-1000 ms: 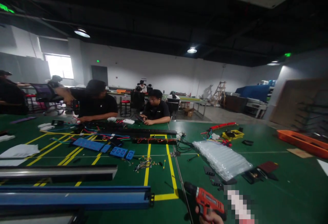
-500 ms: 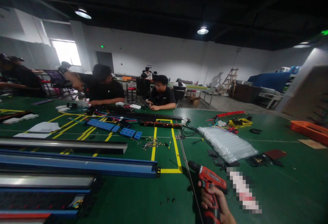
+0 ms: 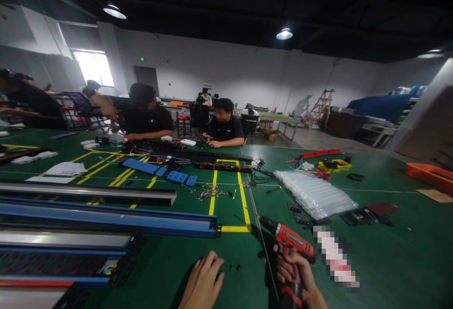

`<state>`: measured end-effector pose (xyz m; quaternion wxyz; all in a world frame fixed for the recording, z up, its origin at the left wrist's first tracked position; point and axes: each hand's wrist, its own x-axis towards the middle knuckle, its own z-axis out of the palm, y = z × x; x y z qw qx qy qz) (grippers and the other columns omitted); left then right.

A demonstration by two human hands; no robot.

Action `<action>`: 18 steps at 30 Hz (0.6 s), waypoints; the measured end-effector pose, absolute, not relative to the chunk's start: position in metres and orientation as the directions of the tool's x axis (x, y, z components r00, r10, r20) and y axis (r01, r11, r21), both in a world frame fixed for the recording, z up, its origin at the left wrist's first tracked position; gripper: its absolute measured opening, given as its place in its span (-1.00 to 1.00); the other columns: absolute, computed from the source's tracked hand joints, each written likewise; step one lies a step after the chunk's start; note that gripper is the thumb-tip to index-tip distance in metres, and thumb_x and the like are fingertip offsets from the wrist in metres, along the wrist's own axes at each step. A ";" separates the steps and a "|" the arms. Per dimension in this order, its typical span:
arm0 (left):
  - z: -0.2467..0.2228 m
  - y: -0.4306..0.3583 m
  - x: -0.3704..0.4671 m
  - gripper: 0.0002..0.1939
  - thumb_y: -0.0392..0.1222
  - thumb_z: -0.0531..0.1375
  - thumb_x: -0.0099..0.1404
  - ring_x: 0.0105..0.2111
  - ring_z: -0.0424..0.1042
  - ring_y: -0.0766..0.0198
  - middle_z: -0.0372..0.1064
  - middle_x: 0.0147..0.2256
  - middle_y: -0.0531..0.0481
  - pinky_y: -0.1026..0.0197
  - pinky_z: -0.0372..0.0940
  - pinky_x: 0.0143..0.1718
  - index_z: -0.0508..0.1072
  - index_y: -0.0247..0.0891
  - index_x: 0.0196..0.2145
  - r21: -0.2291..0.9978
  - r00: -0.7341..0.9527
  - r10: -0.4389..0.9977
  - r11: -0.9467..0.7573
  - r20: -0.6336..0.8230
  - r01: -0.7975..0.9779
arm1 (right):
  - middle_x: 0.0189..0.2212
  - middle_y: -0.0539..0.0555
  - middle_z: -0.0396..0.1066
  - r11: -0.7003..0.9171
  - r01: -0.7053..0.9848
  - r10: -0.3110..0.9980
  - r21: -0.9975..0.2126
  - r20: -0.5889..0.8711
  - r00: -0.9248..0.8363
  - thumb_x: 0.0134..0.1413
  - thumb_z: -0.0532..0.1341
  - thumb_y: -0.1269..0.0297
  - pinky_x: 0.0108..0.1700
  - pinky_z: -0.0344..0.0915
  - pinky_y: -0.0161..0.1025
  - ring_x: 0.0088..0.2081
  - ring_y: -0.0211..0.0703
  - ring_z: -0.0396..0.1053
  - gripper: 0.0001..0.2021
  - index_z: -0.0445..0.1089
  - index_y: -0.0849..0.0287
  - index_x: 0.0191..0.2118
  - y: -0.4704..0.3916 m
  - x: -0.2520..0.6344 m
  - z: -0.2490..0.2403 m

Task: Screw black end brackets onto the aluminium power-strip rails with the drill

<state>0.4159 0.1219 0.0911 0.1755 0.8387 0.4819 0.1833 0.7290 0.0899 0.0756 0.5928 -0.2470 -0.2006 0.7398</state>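
In my right hand (image 3: 295,271) is a red and black cordless drill (image 3: 292,243), its grip wrapped by my fingers and its long bit pointing to the far left. My left hand (image 3: 203,280) is low over the green tabletop (image 3: 166,262), palm down, fingers loosely bent and apart. I see nothing in it. Just right of its fingertips lie small dark screws (image 3: 238,267). To its left, long blue metal profiles (image 3: 141,217) and a black strip of sockets (image 3: 53,263) lie side by side.
Beyond are loose small metal parts (image 3: 210,193), blue socket blocks (image 3: 141,166) and wired black strips (image 3: 219,167). A bubble-wrap bundle (image 3: 314,193) and an orange bin (image 3: 430,174) stand to the right. Two people in black (image 3: 146,118) sit across the table.
My left hand has come into view from the bottom edge, beside the small screws. My right hand still holds the drill in nearly the same place. The view has shifted slightly.
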 end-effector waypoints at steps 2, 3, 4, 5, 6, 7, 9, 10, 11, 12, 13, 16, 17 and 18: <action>0.090 0.122 0.418 -0.71 -0.36 0.04 0.36 -0.13 0.44 0.19 0.42 -0.15 -0.03 0.19 0.30 -0.06 0.52 -0.13 -0.15 0.516 0.476 0.868 -0.476 0.144 0.712 | -0.72 -0.19 0.02 -0.212 -0.775 0.977 -0.595 -0.124 -0.172 -0.06 0.22 0.39 -0.55 0.20 -0.31 -0.68 -0.38 -0.11 -0.81 0.48 0.24 -0.26 0.090 0.729 0.076; 0.089 0.121 0.418 -0.71 -0.37 0.03 0.36 -0.15 0.44 0.19 0.42 -0.20 -0.03 0.20 0.29 -0.08 0.52 -0.15 -0.21 0.544 0.471 0.869 -0.470 0.150 0.695 | -0.72 -0.19 0.02 -0.210 -0.774 0.978 -0.597 -0.120 -0.172 -0.07 0.21 0.39 -0.55 0.20 -0.31 -0.68 -0.37 -0.11 -0.80 0.48 0.26 -0.25 0.090 0.729 0.076; 0.087 0.121 0.418 -0.72 -0.37 0.02 0.36 -0.17 0.44 0.20 0.42 -0.23 -0.02 0.20 0.29 -0.09 0.52 -0.16 -0.26 0.574 0.460 0.873 -0.462 0.161 0.676 | -0.72 -0.18 0.03 -0.208 -0.773 0.978 -0.599 -0.117 -0.172 -0.07 0.21 0.40 -0.55 0.20 -0.30 -0.69 -0.37 -0.10 -0.78 0.48 0.27 -0.24 0.090 0.729 0.077; 0.085 0.119 0.418 -0.73 -0.37 0.02 0.36 -0.19 0.43 0.20 0.42 -0.24 -0.02 0.20 0.28 -0.10 0.50 -0.17 -0.29 0.605 0.448 0.877 -0.455 0.176 0.653 | -0.72 -0.18 0.04 -0.207 -0.773 0.978 -0.600 -0.114 -0.174 -0.08 0.21 0.40 -0.55 0.20 -0.30 -0.69 -0.37 -0.10 -0.77 0.49 0.28 -0.23 0.089 0.729 0.077; 0.083 0.118 0.417 -0.75 -0.35 0.03 0.36 -0.20 0.42 0.20 0.42 -0.25 -0.02 0.19 0.27 -0.11 0.49 -0.17 -0.31 0.642 0.435 0.880 -0.448 0.192 0.623 | -0.73 -0.18 0.04 -0.207 -0.773 0.978 -0.600 -0.111 -0.175 -0.08 0.21 0.40 -0.55 0.20 -0.30 -0.69 -0.37 -0.10 -0.76 0.49 0.29 -0.22 0.089 0.729 0.079; 0.082 0.116 0.416 -0.78 -0.32 0.04 0.37 -0.22 0.42 0.20 0.41 -0.26 -0.01 0.20 0.27 -0.13 0.47 -0.17 -0.31 0.684 0.417 0.885 -0.435 0.205 0.585 | -0.73 -0.19 0.05 -0.207 -0.773 0.978 -0.600 -0.108 -0.178 -0.08 0.21 0.40 -0.55 0.20 -0.30 -0.69 -0.37 -0.10 -0.75 0.48 0.29 -0.21 0.088 0.728 0.080; 0.080 0.113 0.415 -0.84 -0.19 0.08 0.38 -0.30 0.41 0.22 0.40 -0.33 0.01 0.23 0.27 -0.21 0.45 -0.18 -0.31 0.789 0.348 0.914 -0.368 0.209 0.492 | -0.74 -0.20 0.03 -0.209 -0.775 0.977 -0.597 -0.101 -0.186 -0.07 0.22 0.39 -0.58 0.18 -0.32 -0.71 -0.38 -0.13 -0.76 0.48 0.29 -0.21 0.083 0.725 0.083; 0.080 0.113 0.415 -0.84 -0.12 0.11 0.37 -0.35 0.39 0.24 0.38 -0.37 0.02 0.25 0.26 -0.27 0.43 -0.19 -0.32 0.849 0.295 0.936 -0.310 0.192 0.429 | -0.75 -0.21 0.02 -0.212 -0.775 0.976 -0.595 -0.098 -0.192 -0.07 0.23 0.38 -0.59 0.16 -0.33 -0.71 -0.39 -0.15 -0.77 0.47 0.28 -0.22 0.080 0.722 0.085; 0.082 0.112 0.415 -0.80 -0.04 0.14 0.34 -0.40 0.37 0.26 0.35 -0.42 0.04 0.27 0.25 -0.32 0.42 -0.20 -0.33 0.907 0.233 0.959 -0.238 0.162 0.348 | -0.75 -0.22 0.01 -0.216 -0.778 0.975 -0.590 -0.097 -0.198 -0.07 0.23 0.37 -0.60 0.15 -0.34 -0.72 -0.40 -0.18 -0.78 0.46 0.26 -0.23 0.075 0.718 0.086; 0.084 0.112 0.415 -0.76 0.03 0.18 0.31 -0.45 0.35 0.28 0.33 -0.46 0.06 0.29 0.24 -0.37 0.42 -0.21 -0.33 0.955 0.167 0.979 -0.158 0.118 0.250 | -0.75 -0.22 0.01 -0.222 -0.782 0.974 -0.583 -0.095 -0.205 -0.07 0.23 0.36 -0.61 0.14 -0.35 -0.72 -0.41 -0.20 -0.79 0.45 0.25 -0.24 0.069 0.712 0.087; 0.087 0.113 0.415 -0.71 0.07 0.21 0.28 -0.48 0.32 0.30 0.31 -0.48 0.07 0.30 0.22 -0.41 0.42 -0.23 -0.30 0.987 0.108 0.992 -0.079 0.064 0.139 | -0.75 -0.22 0.02 -0.227 -0.787 0.973 -0.574 -0.095 -0.211 -0.07 0.23 0.35 -0.61 0.14 -0.36 -0.72 -0.41 -0.20 -0.79 0.45 0.24 -0.23 0.063 0.706 0.088; 0.101 0.115 0.413 -0.52 0.12 0.31 0.18 -0.49 0.30 0.34 0.38 -0.42 0.04 0.33 0.18 -0.47 0.44 -0.29 -0.09 0.976 0.020 0.995 0.101 -0.099 -0.191 | -0.77 -0.24 0.01 -0.243 -0.820 0.966 -0.519 -0.056 -0.250 -0.04 0.20 0.33 -0.65 0.09 -0.37 -0.77 -0.43 -0.24 -0.75 0.45 0.25 -0.19 0.040 0.685 0.090; 0.106 0.115 0.411 -0.46 0.11 0.35 0.15 -0.47 0.32 0.35 0.42 -0.37 0.00 0.34 0.19 -0.47 0.44 -0.31 -0.04 0.951 0.020 0.989 0.145 -0.145 -0.273 | -0.79 -0.23 0.02 -0.255 -0.825 0.960 -0.504 -0.033 -0.276 -0.05 0.20 0.30 -0.67 0.06 -0.38 -0.78 -0.42 -0.23 -0.72 0.45 0.25 -0.17 0.032 0.679 0.091; 0.111 0.114 0.410 -0.42 0.09 0.38 0.11 -0.43 0.35 0.34 0.45 -0.32 -0.05 0.34 0.22 -0.44 0.45 -0.33 -0.03 0.923 0.030 0.983 0.180 -0.180 -0.340 | -0.80 -0.23 0.04 -0.280 -0.820 0.950 -0.500 -0.022 -0.311 -0.07 0.22 0.27 -0.67 0.04 -0.38 -0.79 -0.42 -0.19 -0.71 0.46 0.25 -0.17 0.024 0.673 0.093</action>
